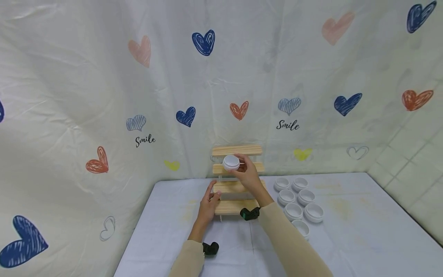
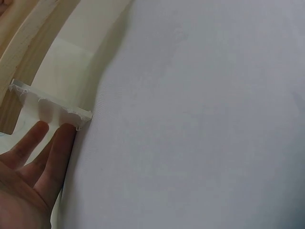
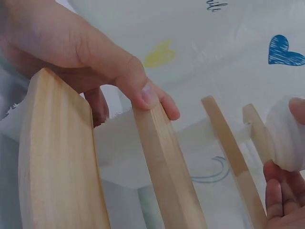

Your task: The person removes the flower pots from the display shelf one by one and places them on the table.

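Observation:
In the head view, my right hand (image 1: 250, 177) pinches a small white round jar (image 1: 230, 163) by its right side, at the second slat from the top of a stepped wooden rack (image 1: 231, 208). The right wrist view has the same jar (image 3: 287, 133) at its right edge, right beside one of the upper slats. Lower down, my left hand (image 1: 206, 207) grips the rack's left side, its thumb lying on the end of a slat (image 3: 164, 167). Fingers of that hand (image 2: 59, 152) reach a white side support (image 2: 52, 104) in the left wrist view.
Several more white round jars (image 1: 293, 211) stand in two columns on the white-covered table (image 1: 346, 238), right of the rack. Close behind the rack hangs a white sheet (image 1: 242, 77) printed with hearts. A dark wrist device (image 1: 250, 213) sits at the right cuff.

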The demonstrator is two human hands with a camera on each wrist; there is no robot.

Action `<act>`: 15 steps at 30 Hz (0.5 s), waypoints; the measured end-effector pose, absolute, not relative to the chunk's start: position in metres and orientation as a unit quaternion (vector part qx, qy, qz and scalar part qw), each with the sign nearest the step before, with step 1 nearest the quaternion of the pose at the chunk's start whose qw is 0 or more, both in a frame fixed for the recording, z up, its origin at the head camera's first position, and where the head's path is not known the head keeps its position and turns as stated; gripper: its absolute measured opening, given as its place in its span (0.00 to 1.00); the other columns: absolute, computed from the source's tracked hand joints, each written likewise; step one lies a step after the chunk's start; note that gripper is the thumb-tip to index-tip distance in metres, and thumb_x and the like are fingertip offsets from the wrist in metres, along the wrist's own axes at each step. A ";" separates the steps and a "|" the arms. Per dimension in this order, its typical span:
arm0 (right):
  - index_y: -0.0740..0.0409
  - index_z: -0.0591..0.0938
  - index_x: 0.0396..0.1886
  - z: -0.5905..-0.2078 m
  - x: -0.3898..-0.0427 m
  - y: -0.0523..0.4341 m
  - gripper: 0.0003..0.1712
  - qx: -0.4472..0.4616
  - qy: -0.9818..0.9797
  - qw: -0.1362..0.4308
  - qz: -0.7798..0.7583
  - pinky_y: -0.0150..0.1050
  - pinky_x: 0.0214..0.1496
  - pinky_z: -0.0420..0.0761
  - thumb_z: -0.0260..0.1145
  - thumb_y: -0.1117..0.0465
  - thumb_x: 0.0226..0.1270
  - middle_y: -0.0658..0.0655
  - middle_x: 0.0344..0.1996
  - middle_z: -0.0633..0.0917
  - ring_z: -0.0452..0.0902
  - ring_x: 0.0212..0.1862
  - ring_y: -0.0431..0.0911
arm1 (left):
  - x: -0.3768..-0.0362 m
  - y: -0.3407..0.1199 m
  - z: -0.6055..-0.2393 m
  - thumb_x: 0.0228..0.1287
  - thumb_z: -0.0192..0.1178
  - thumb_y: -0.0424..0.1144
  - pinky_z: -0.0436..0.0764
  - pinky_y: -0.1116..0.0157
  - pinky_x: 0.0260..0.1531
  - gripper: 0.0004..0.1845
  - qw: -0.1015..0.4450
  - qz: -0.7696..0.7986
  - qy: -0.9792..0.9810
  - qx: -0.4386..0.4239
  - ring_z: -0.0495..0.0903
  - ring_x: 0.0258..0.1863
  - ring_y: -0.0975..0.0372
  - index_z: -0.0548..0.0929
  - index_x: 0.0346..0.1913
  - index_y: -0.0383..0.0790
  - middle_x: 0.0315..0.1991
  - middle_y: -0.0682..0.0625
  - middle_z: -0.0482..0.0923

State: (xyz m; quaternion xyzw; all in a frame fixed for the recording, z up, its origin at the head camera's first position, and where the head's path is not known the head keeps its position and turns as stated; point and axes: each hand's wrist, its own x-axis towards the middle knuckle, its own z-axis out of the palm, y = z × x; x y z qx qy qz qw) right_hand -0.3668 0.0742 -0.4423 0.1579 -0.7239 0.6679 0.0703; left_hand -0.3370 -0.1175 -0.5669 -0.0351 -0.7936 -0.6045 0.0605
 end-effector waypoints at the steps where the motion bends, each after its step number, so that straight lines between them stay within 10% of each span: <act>1: 0.60 0.71 0.73 -0.444 -0.367 0.075 0.39 0.158 -0.724 0.072 0.668 0.25 0.48 0.78 0.74 0.68 0.63 0.67 0.60 0.77 0.77 0.52 0.49 | -0.337 -0.118 -0.567 0.74 0.55 0.62 0.77 0.57 0.50 0.28 0.061 -0.604 -0.794 -0.036 0.81 0.51 0.57 0.63 0.74 0.78 0.54 0.40 0.84; 15: 0.53 0.71 0.72 -0.451 -0.349 0.091 0.39 0.165 -0.727 0.071 0.662 0.28 0.49 0.81 0.76 0.66 0.62 0.64 0.60 0.77 0.78 0.51 0.49 | -0.335 -0.118 -0.567 0.72 0.54 0.65 0.76 0.54 0.52 0.29 0.058 -0.594 -0.802 -0.033 0.81 0.50 0.56 0.62 0.73 0.82 0.51 0.42 0.85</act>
